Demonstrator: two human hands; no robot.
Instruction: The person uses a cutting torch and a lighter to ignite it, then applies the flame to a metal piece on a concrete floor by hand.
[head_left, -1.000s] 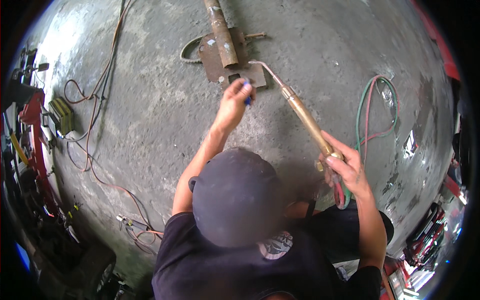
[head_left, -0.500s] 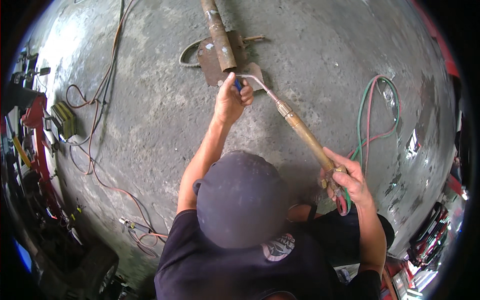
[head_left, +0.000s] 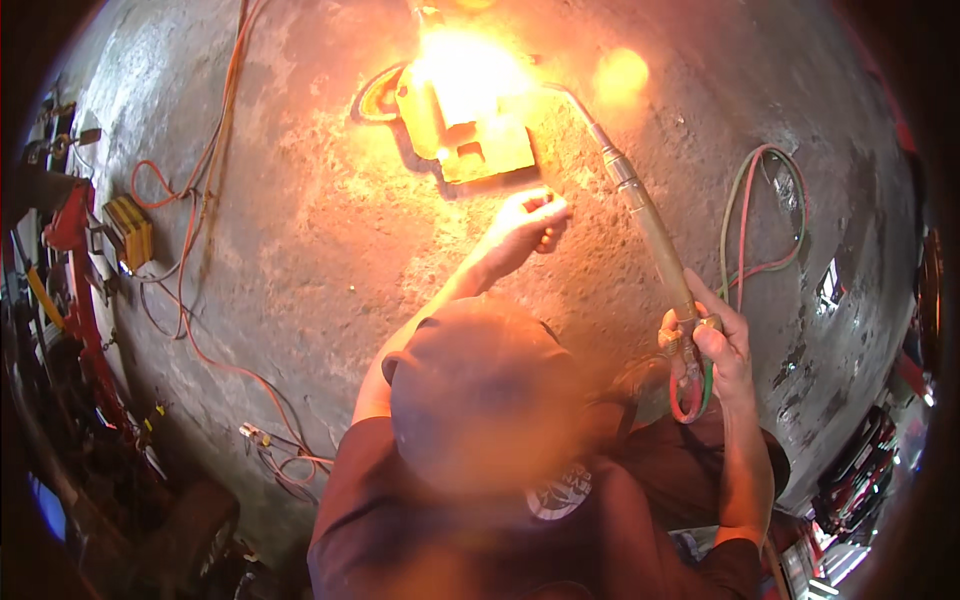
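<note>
Torch (head_left: 650,230) now lit: bright flame (head_left: 465,75) on metal bracket (head_left: 480,150) on concrete floor (head_left: 300,250), unlit half-second earlier. Right hand (head_left: 715,345) clamped on torch handle. Left hand (head_left: 525,225) pulled back, fingers curled on small object. Heating underway.

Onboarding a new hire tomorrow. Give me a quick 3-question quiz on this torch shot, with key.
1. True or false: the right hand grips the torch at its handle end, where the red and green hoses join.
2. Which is nearest the flame? A) the yellow box B) the metal plate C) the hoses
3. Fill in: the left hand is ____ the plate, not touching it.

Key:
1. True.
2. B, the flame glare sits right on the plate.
3. Short of; the hand is closed in a loose fist, and what it holds, if anything, cannot be made out.
</note>
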